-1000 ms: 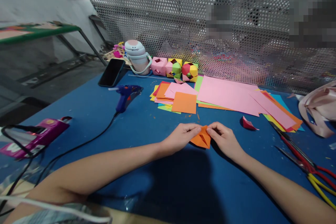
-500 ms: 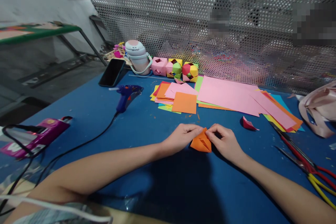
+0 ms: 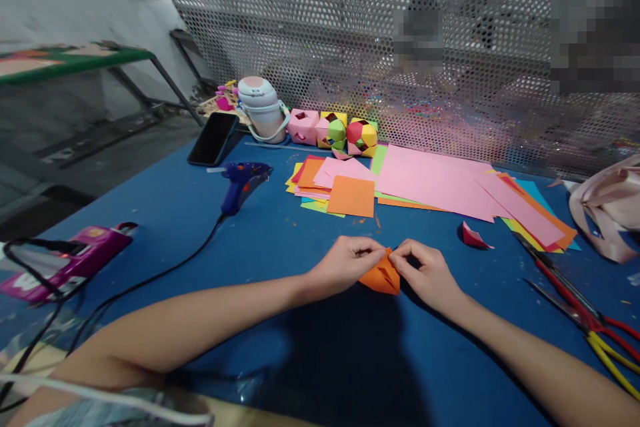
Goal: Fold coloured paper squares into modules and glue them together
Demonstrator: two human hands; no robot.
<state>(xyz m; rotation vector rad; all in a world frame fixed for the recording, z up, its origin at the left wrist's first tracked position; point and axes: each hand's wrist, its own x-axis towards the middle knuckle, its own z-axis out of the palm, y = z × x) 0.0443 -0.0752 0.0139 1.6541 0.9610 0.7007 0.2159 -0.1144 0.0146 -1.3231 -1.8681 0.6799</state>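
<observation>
A folded piece of orange paper (image 3: pixel 381 276) is held just over the blue table (image 3: pixel 240 340). My left hand (image 3: pixel 345 263) pinches its upper left side between thumb and fingers. On the other side, my right hand (image 3: pixel 425 272) grips the upper right corner with thumb and forefinger. Creases and a small slit show on the paper's front; the fingertips hide its top edge. Beyond my hands lies a loose orange square (image 3: pixel 351 196), at the front of a stack of coloured paper (image 3: pixel 313 173). A small folded red piece (image 3: pixel 473 235) rests to the right of my right hand.
At left are a blue glue gun (image 3: pixel 237 187), a phone (image 3: pixel 213 138) and a purple power strip (image 3: pixel 75 263). Folded paper cubes (image 3: pixel 333 130) and a bottle (image 3: pixel 263 110) line the back. Pink sheets (image 3: pixel 435 180), scissors (image 3: pixel 575 300) and ribbon (image 3: pixel 613 207) occupy the right.
The orange paper has shifted slightly down and left, with its front tilted a little. Both hands keep their pinch, and my left fingers cover more of its left side.
</observation>
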